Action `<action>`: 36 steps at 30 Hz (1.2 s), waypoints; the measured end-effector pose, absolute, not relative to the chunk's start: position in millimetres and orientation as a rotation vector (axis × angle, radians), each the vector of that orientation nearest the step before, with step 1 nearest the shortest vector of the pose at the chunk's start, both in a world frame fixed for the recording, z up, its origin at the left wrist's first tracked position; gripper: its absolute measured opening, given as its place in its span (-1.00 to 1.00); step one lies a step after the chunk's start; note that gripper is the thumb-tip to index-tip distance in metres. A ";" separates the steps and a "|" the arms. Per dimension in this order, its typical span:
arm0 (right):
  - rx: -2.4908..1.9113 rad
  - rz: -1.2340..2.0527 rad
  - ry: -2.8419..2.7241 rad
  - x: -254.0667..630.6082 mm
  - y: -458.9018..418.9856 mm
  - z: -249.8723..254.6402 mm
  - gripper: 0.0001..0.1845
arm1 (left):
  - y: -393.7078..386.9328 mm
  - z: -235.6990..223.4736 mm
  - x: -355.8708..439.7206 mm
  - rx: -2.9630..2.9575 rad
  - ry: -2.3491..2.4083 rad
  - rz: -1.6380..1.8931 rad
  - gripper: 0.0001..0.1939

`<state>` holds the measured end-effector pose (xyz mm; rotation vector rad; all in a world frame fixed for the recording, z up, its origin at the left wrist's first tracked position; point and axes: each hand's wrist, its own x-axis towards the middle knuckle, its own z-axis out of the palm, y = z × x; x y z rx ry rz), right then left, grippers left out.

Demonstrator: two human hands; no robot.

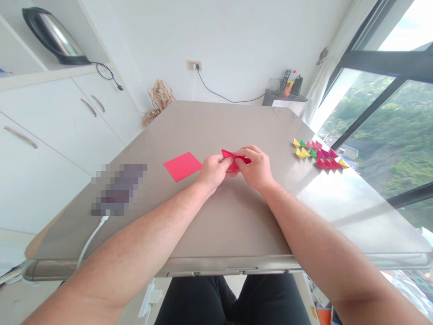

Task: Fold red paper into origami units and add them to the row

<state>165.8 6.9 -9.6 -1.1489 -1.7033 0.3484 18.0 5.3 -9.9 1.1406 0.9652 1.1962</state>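
Both hands meet over the middle of the table around a folded red sheet of paper (233, 160). My left hand (215, 170) pinches its left side, thumb on top. From the right, my right hand (254, 165) grips the other side, with the fingers curled over the far edge and the thumb near the centre. The hands cover part of the folds. Just left of my left hand lies a flat stack or sheet of red square paper (182, 166), apart from the fingers.
Small folded paper pieces (323, 155) in yellow, green, pink and red stand in rows at the right, near the window. A blurred-out phone-like object (122, 187) with a white cable (88, 241) lies at the left. The table's front edge (230, 262) runs before my lap.
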 end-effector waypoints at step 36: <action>-0.998 1.049 -1.642 181.5 4.0 13.8 -0.88 | 1.2 -0.5 9.7 1.503 1.047 1.287 -0.81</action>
